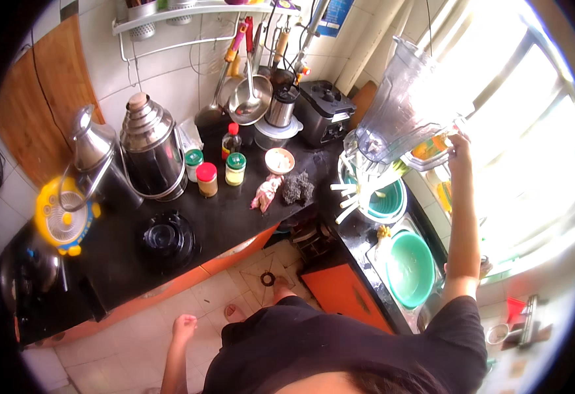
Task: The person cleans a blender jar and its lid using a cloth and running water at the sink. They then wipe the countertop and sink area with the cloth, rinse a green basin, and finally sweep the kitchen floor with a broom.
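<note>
- Your right hand [460,146] was raised high by the bright window [530,131], fingers closed on the base of a clear blender jar [406,98] held above the sink corner.
- Your left hand [184,324] hung low over the tiled floor [130,335], fingers loosely curled, holding nothing.
- The black tabletop [235,217] carried two steel kettles [151,148], small spice jars [207,179] and a yellow fan [64,217].
- A green basin [409,269] sat in the sink.

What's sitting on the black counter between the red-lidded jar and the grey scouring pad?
In the head view, between the red-lidded jar and the grey scouring pad stand a green-lidded jar and a crumpled pink-and-white wrapper.
</note>
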Motion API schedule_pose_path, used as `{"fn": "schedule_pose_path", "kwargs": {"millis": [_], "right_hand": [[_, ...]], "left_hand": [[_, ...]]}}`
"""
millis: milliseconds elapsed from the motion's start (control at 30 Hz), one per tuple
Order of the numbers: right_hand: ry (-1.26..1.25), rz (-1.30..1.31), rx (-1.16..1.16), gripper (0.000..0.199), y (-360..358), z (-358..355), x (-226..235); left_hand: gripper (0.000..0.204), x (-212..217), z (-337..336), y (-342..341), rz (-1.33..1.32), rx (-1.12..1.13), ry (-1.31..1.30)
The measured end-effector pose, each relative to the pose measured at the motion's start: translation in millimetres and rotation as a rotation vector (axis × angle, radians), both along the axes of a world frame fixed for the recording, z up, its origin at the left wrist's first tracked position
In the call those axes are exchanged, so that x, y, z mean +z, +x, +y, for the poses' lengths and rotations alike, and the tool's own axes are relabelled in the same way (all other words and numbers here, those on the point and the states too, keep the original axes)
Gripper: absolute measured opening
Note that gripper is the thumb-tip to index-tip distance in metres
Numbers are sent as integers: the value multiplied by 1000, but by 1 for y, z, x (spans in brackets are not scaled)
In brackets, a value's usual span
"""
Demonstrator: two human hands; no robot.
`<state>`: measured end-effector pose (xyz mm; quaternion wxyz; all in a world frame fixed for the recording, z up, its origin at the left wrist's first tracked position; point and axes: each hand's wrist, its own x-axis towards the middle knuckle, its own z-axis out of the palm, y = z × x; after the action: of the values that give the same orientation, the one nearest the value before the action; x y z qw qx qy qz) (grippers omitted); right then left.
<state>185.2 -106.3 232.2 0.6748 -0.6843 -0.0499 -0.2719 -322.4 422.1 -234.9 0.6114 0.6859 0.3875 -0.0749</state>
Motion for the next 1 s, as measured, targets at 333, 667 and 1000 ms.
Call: {"fn": "schedule_pose_path", "kwargs": {"millis": [333, 667, 1000], "right_hand": [[150, 18, 99, 27, 211, 42, -14], [134, -27, 312, 20, 400, 69, -58], [126, 61, 478, 15, 474, 84, -71]], "left_hand": [[5, 36, -34, 55, -99, 258, 60], [13, 51, -97, 131, 115, 28, 317], [12, 84, -127, 143, 116, 120, 251]]}}
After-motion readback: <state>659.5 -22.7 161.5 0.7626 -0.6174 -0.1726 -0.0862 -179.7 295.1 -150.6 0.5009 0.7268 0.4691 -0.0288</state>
